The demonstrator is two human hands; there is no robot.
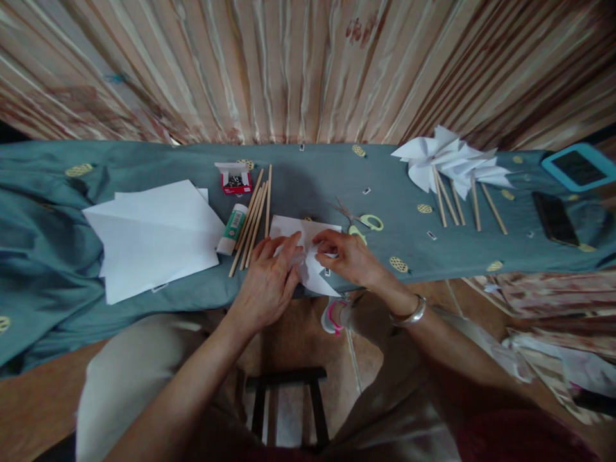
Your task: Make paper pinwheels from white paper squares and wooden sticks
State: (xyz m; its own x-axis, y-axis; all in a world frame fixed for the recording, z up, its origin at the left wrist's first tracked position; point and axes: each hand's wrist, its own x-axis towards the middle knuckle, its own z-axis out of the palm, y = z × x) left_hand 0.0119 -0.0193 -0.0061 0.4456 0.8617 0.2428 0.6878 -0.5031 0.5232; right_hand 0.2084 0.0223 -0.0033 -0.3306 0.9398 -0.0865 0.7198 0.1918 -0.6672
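A white sheet of paper with cut, pointed flaps lies near the front edge of the cloth-covered table. Bent over its left side, my left hand presses a folded flap with its fingers together. My right hand pinches the paper's right side between thumb and fingers. Both hands partly hide the middle of the sheet. Just beyond my right hand rest scissors with light green handles, their blades apart. Several wooden sticks lie left of the sheet, beside a green and white glue stick.
A stack of white paper lies on the left. Behind the sticks stands an open red box of small metal pieces. Several paper pinwheels on sticks lie at the right, near a dark phone and a blue-framed device.
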